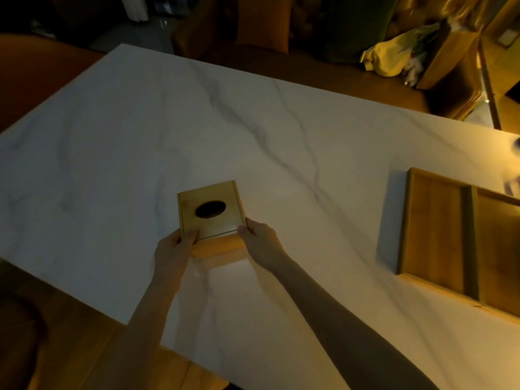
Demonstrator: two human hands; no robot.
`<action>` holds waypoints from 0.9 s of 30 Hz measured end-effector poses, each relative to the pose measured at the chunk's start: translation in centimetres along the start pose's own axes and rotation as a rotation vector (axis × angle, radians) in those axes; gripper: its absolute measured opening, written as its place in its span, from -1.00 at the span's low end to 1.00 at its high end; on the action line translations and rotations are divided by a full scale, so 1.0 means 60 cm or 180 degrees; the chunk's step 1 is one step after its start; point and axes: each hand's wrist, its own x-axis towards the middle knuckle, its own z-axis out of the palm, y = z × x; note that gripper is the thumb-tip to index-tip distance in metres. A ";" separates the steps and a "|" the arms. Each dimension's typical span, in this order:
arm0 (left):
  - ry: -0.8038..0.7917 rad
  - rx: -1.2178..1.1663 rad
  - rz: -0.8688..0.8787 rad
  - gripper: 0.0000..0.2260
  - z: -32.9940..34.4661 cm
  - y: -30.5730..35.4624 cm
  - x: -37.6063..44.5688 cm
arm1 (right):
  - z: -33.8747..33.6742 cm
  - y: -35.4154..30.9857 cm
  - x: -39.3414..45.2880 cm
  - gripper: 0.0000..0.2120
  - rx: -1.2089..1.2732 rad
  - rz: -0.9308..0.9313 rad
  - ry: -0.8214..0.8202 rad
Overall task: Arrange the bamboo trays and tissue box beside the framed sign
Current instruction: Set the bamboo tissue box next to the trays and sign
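A square bamboo tissue box [211,215] with a dark oval opening in its lid sits near the middle of the white marble table [140,130]. My left hand [174,249] grips its near left corner, and my right hand [260,243] grips its near right corner. Two bamboo trays lie side by side at the right edge of the view: a left tray [434,232] and a right tray [501,249], the latter cut off by the frame. The framed sign is out of sight.
Brown chairs [261,21] stand along the table's far side. A yellow-green bag [391,57] rests on a seat at the back right. A blurred pale object [513,170] sits at the far right edge. The table's near edge runs below my forearms.
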 end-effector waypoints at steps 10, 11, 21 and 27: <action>-0.0393 0.0216 0.0627 -0.63 0.074 0.055 -0.065 | -0.107 0.013 -0.096 -0.72 0.0297 0.0019 0.0741; -0.0440 0.0217 0.0680 -0.65 0.083 0.061 -0.076 | -0.118 0.016 -0.111 -0.72 0.0320 0.0008 0.0852; -0.1037 0.0301 0.1296 -0.75 0.177 0.102 -0.188 | -0.194 0.078 -0.255 -0.72 0.0669 -0.0042 0.1712; -0.1417 0.0318 0.1509 -0.82 0.237 0.112 -0.246 | -0.216 0.131 -0.326 -0.75 0.0947 0.0117 0.2180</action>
